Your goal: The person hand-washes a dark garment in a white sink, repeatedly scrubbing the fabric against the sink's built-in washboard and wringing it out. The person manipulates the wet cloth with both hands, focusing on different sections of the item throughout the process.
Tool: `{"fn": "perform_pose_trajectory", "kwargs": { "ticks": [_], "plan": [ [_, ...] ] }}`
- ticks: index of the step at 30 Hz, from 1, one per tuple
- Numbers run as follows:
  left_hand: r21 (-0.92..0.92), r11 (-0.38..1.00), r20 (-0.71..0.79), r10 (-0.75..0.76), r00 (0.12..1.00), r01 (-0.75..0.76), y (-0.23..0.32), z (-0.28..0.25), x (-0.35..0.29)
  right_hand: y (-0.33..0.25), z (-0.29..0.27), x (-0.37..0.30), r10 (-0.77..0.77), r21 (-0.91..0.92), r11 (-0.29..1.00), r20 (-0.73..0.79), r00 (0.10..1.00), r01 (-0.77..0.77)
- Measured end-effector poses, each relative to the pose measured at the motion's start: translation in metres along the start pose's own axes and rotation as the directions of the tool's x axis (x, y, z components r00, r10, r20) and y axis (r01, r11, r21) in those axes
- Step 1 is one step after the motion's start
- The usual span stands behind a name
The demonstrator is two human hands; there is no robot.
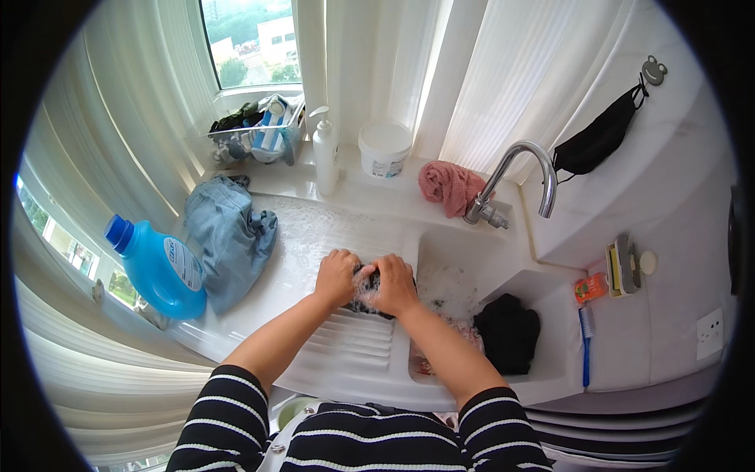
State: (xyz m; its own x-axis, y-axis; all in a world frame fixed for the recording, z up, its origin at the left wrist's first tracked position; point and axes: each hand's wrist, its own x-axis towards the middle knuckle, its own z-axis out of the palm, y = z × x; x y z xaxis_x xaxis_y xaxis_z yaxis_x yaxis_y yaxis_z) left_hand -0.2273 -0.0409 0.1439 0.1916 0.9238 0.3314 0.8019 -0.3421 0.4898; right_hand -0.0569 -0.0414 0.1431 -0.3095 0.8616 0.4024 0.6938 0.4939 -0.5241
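Both my hands are closed on a dark, soapy cloth (368, 300) at the top of the ridged washboard (346, 340) built into the white sink counter. My left hand (338, 277) grips its left side, and my right hand (393, 285) grips its right side, with the thumbs close together. White suds cling to the cloth between them. Most of the cloth is hidden under my fingers, so its exact kind does not show. Just right of my right hand is the sink basin (448, 250), which holds a bunched black garment (507, 333) and some pinkish fabric, partly behind my right forearm.
Left are a blue detergent bottle (161, 267) and blue-grey clothing (224, 236). Along the back stand a clear bin (267, 141), a pump bottle (325, 153), a white tub (385, 148), a pink towel (451, 187) and the faucet (511, 165). A blue brush (586, 346) lies right.
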Motion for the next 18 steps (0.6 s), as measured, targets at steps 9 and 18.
{"fn": "perform_pose_trajectory", "kwargs": {
  "ticks": [9, 18],
  "plan": [
    [-0.109, 0.876, -0.073, 0.465, 0.882, -0.47, 0.028, -0.035, -0.058, -0.016, -0.029, -0.066, -0.473, 0.076, 0.88, 0.025, 0.881, 0.47],
    [0.169, 0.982, -0.227, -0.043, 0.973, 0.083, 0.005, 0.003, 0.018, 0.0, -0.003, 0.016, 0.201, -0.325, 0.923, -0.043, 0.979, -0.204]
  ]
}}
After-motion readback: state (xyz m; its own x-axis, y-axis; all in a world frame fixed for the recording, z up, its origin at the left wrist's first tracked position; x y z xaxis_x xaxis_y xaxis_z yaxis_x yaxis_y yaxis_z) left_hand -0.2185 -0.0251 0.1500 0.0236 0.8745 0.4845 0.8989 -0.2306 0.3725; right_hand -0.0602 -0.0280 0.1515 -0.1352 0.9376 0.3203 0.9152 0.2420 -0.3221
